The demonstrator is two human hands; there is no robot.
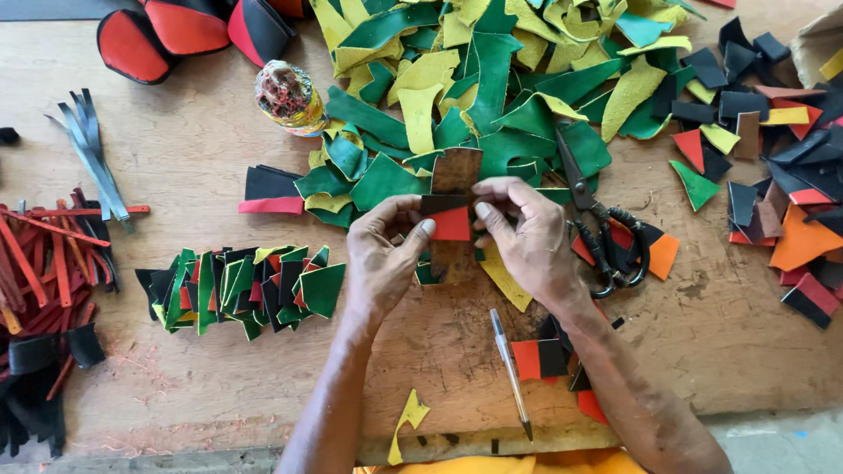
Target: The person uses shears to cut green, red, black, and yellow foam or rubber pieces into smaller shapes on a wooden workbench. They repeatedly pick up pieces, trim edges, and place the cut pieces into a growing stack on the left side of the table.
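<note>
Pinched between thumb and fingers of both hands, a small red and black leather piece (450, 219) is held just above the table (193, 158), so each grip is clenched on it: the left hand (382, 259) takes its left edge, the right hand (527, 237) its right edge. Directly under the piece a brown cross-shaped template (457, 171) is laid flat on the table, partly covered by the fingers. Just right of the right hand a pair of black-handled scissors (597, 219) is laid, blades pointed away from the person. A large heap of green and yellow leather scraps (492, 79) is spread behind the hands, and black, red and orange scraps (781, 167) are scattered at the right edge. To the left of the left hand a neat row of stacked green, black and red pieces (246, 285) is set out. A pen (509, 369) is laid near the right forearm, beside another red and black piece (537, 358). A small paint-smeared jar (288, 96) is stood behind the row, and red strips (44, 263) are piled at the far left.
</note>
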